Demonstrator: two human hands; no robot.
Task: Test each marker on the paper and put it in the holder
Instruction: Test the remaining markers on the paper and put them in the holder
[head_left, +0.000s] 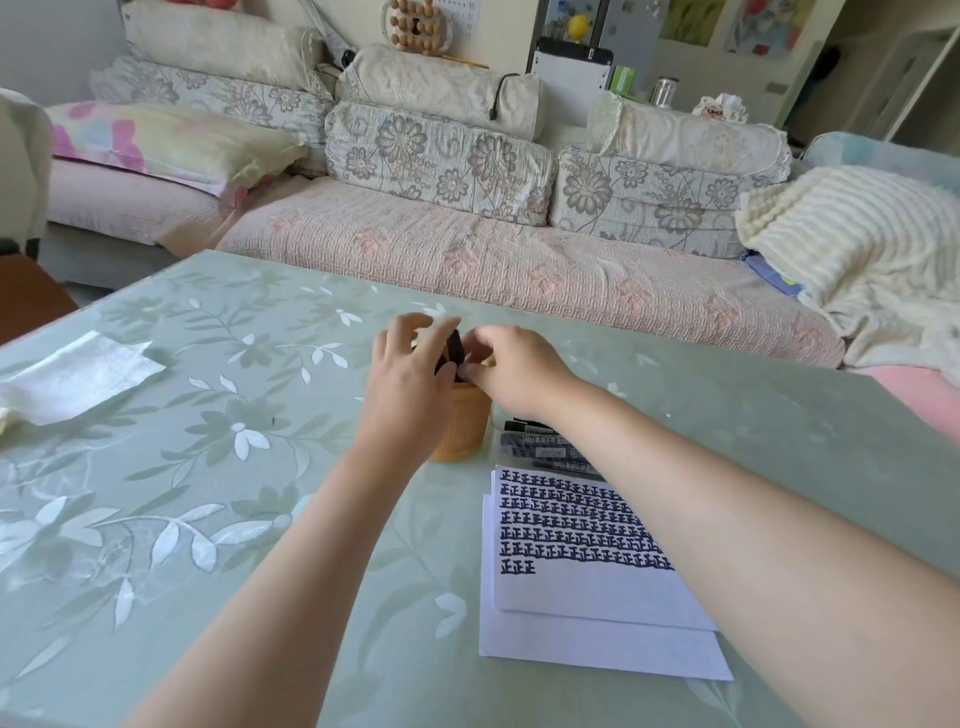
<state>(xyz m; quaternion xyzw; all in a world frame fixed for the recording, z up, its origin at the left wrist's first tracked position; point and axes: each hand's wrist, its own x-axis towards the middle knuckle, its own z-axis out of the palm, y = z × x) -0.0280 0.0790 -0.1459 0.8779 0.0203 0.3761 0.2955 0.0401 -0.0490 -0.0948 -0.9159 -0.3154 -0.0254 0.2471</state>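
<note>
Both hands meet just above the holder (464, 431), a black marker (455, 349) upright between them.
Head view: the right hand (514, 375) pinches the marker over the holder; the left hand (409, 375) touches it with spread fingers, its grip too blurred to tell. Spare markers (540, 448) lie just right of the holder, and the paper (597, 587) lies nearer the person.

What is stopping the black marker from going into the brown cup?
Nothing I can see. The right hand pinches the marker right over the cup, with the left hand beside it. The hands hide the cup's opening, so I cannot see inside.
</note>
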